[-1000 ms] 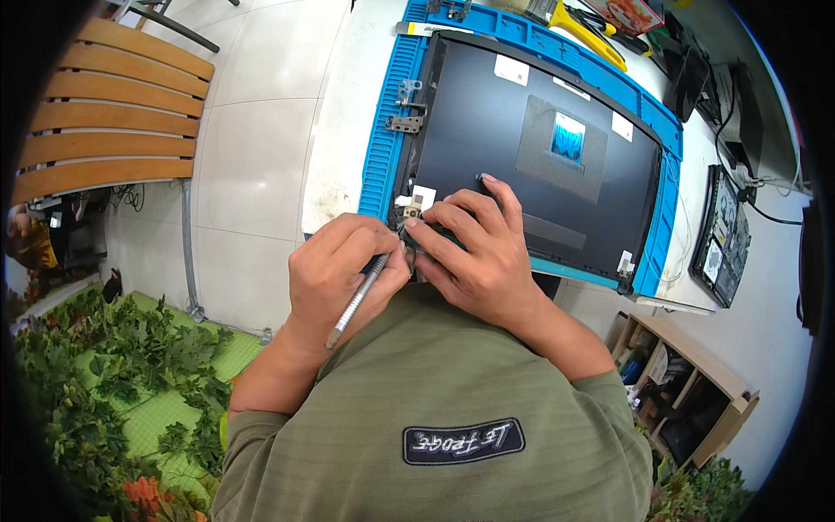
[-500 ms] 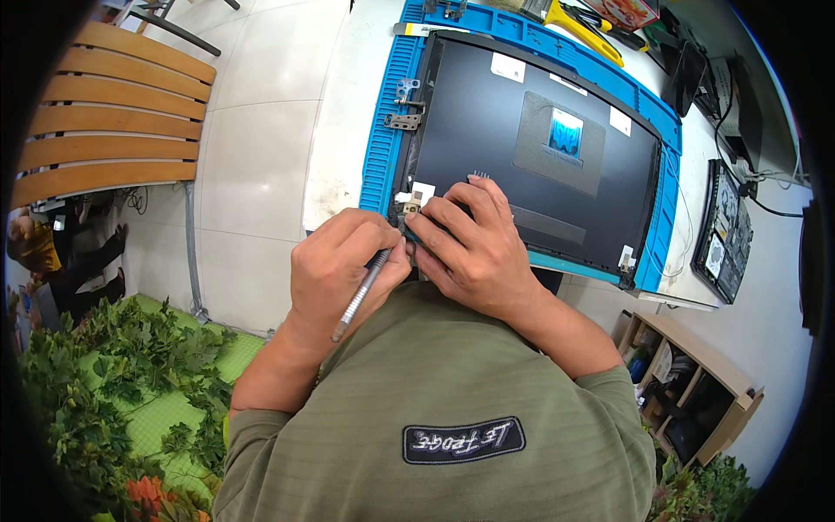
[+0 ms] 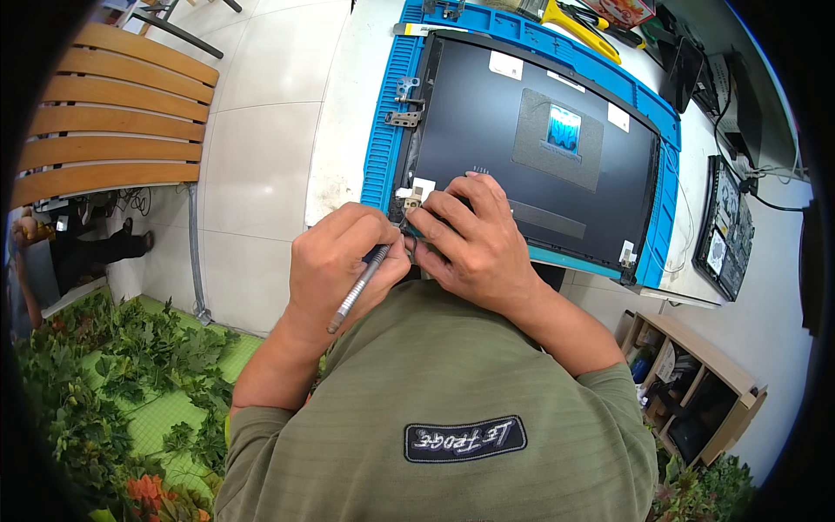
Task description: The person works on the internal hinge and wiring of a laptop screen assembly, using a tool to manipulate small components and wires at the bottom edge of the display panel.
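Note:
My left hand is closed round a slim silver pen-shaped tool with a ribbed grip. Its working tip is hidden by my fingers at the near left corner of a dark laptop lid. At that same corner my right hand is curled, with thumb and forefinger pinched on something small and dark that I cannot make out. Its other fingers rest over the lid's surface. Just beyond the fingertips sit a small metal bracket and a white tab. The lid lies on a blue work mat.
Metal hinges lie at the mat's left edge. Yellow-handled tools lie at the far side. An opened laptop base stands at the right, with cables nearby. Left of the table is a slatted wooden bench; a shelf unit stands lower right.
Both hands stay at the lid's corner, with only a slight shift of the fingers and tool. At far left, a person's dark-clad legs have moved.

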The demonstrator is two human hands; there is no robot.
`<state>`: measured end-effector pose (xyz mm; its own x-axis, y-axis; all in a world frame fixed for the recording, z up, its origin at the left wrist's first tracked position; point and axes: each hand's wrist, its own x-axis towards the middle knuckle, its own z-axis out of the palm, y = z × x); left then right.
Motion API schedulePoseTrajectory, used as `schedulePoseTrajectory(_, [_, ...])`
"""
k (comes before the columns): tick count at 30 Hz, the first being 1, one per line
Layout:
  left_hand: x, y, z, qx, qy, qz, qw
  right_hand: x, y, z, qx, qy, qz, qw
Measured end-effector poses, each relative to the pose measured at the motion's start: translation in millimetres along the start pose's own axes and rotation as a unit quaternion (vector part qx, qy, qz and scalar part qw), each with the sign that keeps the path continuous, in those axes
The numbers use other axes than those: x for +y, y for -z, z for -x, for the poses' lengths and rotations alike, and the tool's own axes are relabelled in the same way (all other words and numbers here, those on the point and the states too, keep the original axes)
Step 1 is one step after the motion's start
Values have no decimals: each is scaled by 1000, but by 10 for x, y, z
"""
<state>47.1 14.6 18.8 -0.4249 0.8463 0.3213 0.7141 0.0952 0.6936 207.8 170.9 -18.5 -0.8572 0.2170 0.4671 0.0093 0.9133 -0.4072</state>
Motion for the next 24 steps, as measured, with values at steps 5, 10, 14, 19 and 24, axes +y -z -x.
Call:
schedulePoseTrajectory(5, [13,55,-5,-33,6,-9,999,1,8,-2,4,-3,-10,1000])
schedulePoseTrajectory(10, [11,2,-29,-2,-10,3,1000,9,8,-10,7,-1,-16,1000])
schedulePoseTrajectory(14, [11,12,-32,-12,-7,4,1000,31,19,0,8,6,-18,1000])
schedulePoseTrajectory(19, [25,42,7,-30,11,-17,999,34,38,-3,10,11,-26,1000])
schedulePoseTrajectory(24, [20,-32,2,9,-16,-21,1000,42,21,3,12,16,-22,1000])
